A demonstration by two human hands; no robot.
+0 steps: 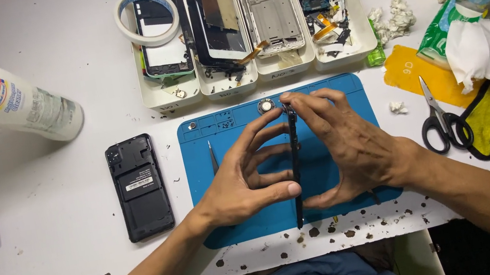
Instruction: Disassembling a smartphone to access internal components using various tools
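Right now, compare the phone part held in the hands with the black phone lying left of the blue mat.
The held part stands on edge over the blue mat, pinched between left hand and right hand; the black phone lies flat, untouched, on the white table. The held part shows only a thin edge; the phone shows its broad opened back. Both are dark.

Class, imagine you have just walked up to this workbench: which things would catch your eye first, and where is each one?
At the centre, the left hand and right hand hold a thin black phone part on edge over a blue work mat. Behind the mat stands a row of white trays crammed with phone screens, frames and circuit scraps. Far left, a white bottle with an orange cap lies tilted, and a black phone body lies open-backed beside the mat.
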